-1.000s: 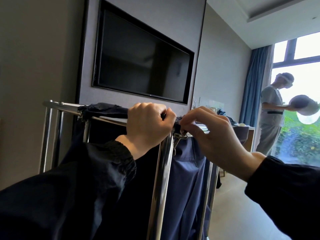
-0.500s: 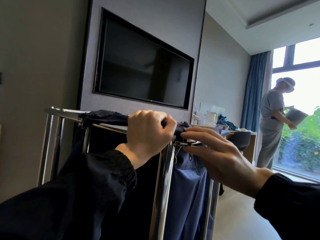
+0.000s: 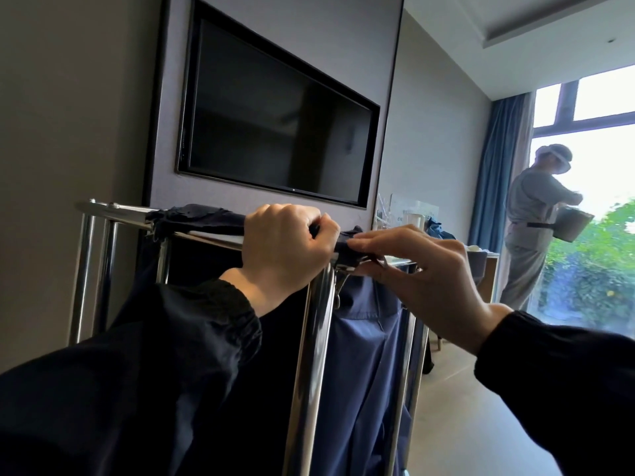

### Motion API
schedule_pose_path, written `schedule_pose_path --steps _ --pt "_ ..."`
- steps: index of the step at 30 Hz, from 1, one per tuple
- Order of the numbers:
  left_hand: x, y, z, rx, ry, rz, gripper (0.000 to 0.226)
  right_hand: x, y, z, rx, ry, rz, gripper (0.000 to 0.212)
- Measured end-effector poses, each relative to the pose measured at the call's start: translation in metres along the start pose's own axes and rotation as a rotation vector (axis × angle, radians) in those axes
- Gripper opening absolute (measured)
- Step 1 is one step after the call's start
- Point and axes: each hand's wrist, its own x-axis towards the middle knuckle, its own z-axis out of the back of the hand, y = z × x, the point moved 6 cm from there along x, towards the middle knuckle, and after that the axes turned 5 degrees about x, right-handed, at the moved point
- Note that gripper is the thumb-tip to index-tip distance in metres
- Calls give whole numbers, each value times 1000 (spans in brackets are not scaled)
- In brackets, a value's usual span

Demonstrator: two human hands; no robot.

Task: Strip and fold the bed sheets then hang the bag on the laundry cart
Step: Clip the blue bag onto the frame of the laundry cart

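Observation:
A dark blue laundry bag (image 3: 364, 352) hangs inside the chrome frame of the laundry cart (image 3: 311, 365), its rim folded over the top rail. My left hand (image 3: 285, 249) grips the top rail with the bag's rim under the fingers, at the cart's near corner post. My right hand (image 3: 422, 269) is just to the right of it. Its fingers lie along the top of the folded rim and its thumb sits below, pinching the bag's edge at the corner by a small metal clip. No bed sheets are in view.
A wall-mounted television (image 3: 275, 118) is behind the cart. A desk (image 3: 481, 266) with a kettle and clutter stands beyond it. Another person (image 3: 529, 228) stands at the window on the right with a container, beside a blue curtain (image 3: 494, 166). Bare floor lies to the right.
My right hand went from pinching at the corner clip to a flatter reach, then closed on the bag's rim at the corner again. My left hand kept its grip. The camera view shifted slightly.

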Motion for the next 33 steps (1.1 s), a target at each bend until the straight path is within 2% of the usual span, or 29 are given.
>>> schedule_pose_path --steps 3,5,8,11,14,18,29,33 --pt "0 1 1 1 -11 -13 41 -3 -2 1 30 -62 -56 21" --pt "0 0 1 -5 -15 -22 41 -1 -3 3 19 -44 -31 15" --pt "0 1 0 -5 -11 -10 41 3 1 9 -109 122 143 11" --pt "0 1 0 -1 -11 -6 41 2 8 7 -337 345 391 17" --pt "0 1 0 2 2 3 42 -3 15 2 -455 425 498 28" --pt "0 0 1 11 -3 11 45 -9 20 -14 -485 457 507 24" --pt "0 -1 0 -5 9 18 46 -10 22 -20 -369 325 434 19" --pt "0 0 1 -11 15 22 45 -9 18 -21 -374 317 388 27"
